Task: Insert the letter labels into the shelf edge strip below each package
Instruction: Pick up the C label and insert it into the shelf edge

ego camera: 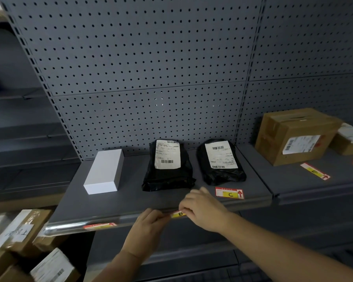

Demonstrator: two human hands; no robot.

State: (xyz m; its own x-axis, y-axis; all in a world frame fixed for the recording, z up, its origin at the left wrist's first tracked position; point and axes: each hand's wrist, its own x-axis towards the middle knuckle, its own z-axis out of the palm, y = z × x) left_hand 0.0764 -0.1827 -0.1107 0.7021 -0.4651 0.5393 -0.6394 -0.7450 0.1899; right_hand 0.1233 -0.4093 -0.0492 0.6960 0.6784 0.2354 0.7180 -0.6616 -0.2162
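Lying lengthwise along strip (130, 219): B label (179, 214).

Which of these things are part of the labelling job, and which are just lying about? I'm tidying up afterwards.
Job: B label, C label, E label, edge strip, white box, two black bags, brown box, both hands.

Lying about: the parcels below.
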